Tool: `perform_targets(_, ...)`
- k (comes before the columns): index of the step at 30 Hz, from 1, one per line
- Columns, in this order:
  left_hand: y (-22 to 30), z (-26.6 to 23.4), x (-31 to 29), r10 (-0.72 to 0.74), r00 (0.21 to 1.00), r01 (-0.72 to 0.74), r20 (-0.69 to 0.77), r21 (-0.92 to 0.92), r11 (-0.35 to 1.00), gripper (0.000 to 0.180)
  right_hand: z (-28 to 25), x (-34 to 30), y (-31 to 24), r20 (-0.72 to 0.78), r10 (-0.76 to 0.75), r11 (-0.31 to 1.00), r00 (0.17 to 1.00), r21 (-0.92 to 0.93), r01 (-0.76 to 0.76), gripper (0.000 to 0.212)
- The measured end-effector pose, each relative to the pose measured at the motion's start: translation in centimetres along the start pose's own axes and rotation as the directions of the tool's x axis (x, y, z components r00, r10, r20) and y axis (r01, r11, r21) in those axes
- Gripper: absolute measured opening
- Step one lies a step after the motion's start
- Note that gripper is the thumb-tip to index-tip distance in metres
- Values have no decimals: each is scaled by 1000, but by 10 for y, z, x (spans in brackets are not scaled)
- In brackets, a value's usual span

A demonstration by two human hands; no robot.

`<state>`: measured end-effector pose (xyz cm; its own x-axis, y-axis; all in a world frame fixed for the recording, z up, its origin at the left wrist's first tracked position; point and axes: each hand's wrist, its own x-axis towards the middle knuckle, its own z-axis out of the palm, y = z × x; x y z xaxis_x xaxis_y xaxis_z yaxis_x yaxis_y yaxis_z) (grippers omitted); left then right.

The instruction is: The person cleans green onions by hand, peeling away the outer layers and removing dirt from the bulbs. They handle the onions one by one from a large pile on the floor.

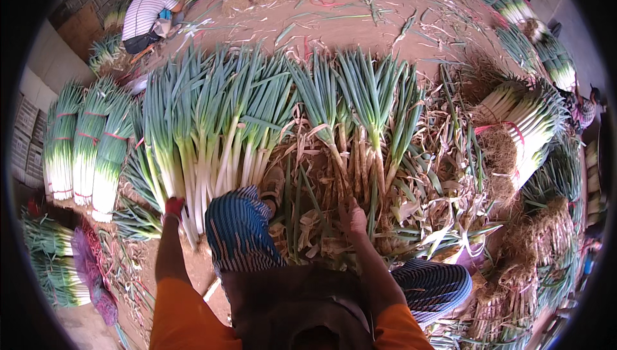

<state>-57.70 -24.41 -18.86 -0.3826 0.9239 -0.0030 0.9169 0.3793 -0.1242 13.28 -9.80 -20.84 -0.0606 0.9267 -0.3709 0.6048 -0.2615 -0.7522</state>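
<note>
Peeled long green onions (212, 138) lie side by side in front of me on the left, green leaves pointing away and white stems toward me. My left hand (174, 206), with something red around it, is at the lower ends of the leftmost white stems; its fingers are too blurred to make out. To the right lie unpeeled green onions (376, 151) with brown, dry-skinned stems. My right hand (353, 217) is at the lower end of these brown stems, its fingers closed around one; the stem's tip is hidden by the hand.
Dry peeled leaves (430, 202) heap up on the right. Tied bundles (90, 151) stand at the left; more rooted bundles (520, 125) lie at the right. My knee in striped cloth (238, 228) stands between my arms. Another person (148, 12) crouches at the far left.
</note>
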Motion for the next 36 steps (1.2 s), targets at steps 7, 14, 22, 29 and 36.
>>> perform_targets(7,220,-35,-11,-484,824,431,294,-880,198,34,-45,66,63,-83,102,906,991,-405,-127,57)
perform_targets(14,200,-51,23,-484,855,42,-186,-905,423,32,-13,114,61,-49,267,828,962,-500,-255,60)
perform_targets(22,400,-227,37,136,981,141,138,-990,-13,31,-46,88,59,202,74,993,977,-103,-54,53)
perform_targets(29,513,-251,41,483,749,537,453,-842,-44,48,-99,-49,-62,56,-326,701,944,684,202,38)
perform_targets(36,561,-218,19,689,610,787,392,-404,-467,37,-89,-159,-71,221,-296,830,929,541,136,18)
